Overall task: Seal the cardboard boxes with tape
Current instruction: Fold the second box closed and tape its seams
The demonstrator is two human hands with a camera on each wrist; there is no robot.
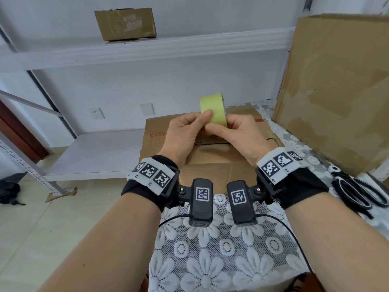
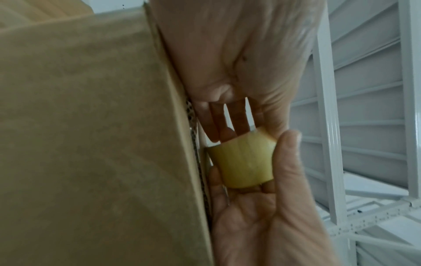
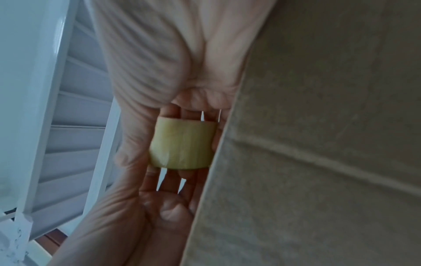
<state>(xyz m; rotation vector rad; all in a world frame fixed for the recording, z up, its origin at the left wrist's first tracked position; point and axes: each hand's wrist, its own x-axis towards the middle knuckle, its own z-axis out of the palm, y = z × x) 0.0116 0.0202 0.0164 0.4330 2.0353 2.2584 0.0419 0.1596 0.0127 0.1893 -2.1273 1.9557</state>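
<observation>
A: Your left hand [image 1: 185, 131] and right hand [image 1: 242, 131] meet over the cardboard box [image 1: 206, 159]. State of each?

B: Both grip the roll of yellow tape [image 1: 213, 108]. Your left thumb presses on its outer face; your right thumb and fingers curl round its lower edge. The wrist views show fingers of both hands behind the roll [image 2: 242, 163] [image 3: 182, 145].

A: Where does the roll sit?

B: It is held upright, above the middle of the box, clear of the flaps.

A: And the box itself?

B: It rests on the worktop [image 1: 210, 260], which carries a white lace cloth. Its top flaps are folded down, with a dark gap along the seam under your hands.

A: Items to your right?

B: Black-handled scissors [image 1: 355, 190] lie on the cloth just beside your right wrist. Beyond them stands a large cardboard box [image 1: 336, 91].

A: Further off?

B: A white metal shelf rack [image 1: 147, 51], with a small cardboard box [image 1: 126, 24] on its upper shelf.
</observation>
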